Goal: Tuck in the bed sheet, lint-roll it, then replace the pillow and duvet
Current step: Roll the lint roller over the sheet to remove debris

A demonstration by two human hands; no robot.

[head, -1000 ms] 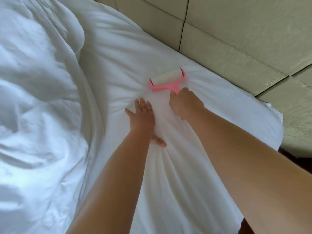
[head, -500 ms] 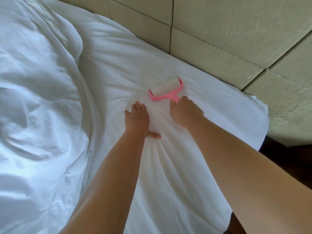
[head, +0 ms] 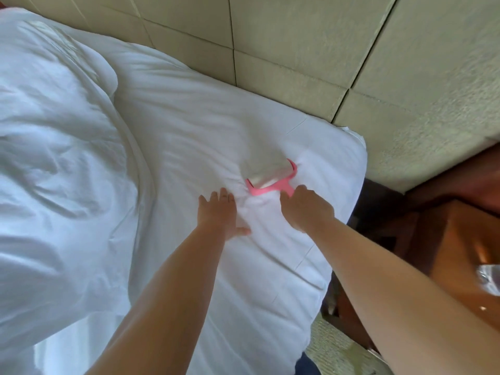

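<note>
Your left hand (head: 217, 212) pressed flat on the bed sheet (head: 189, 125); your right hand (head: 307, 209) gripped the pink lint roller (head: 270, 177) near the mattress's headboard corner. Lint-rolling was underway; next, a steady stroke.

A padded headboard wall (head: 311, 39) of pale beige panels, split by dark seams, runs along the top and down the right side, well beyond the fingertips. To the right of the fingers and lower, a wooden bedside cabinet (head: 460, 239) in warm reddish brown stands in the corner, with something clear and shiny (head: 488, 274) on its top that is too blurred to identify. Below it, near the bottom edge, a strip of pale textured carpet (head: 338, 350) shows, and soft daylight falls evenly over the panels.
</note>
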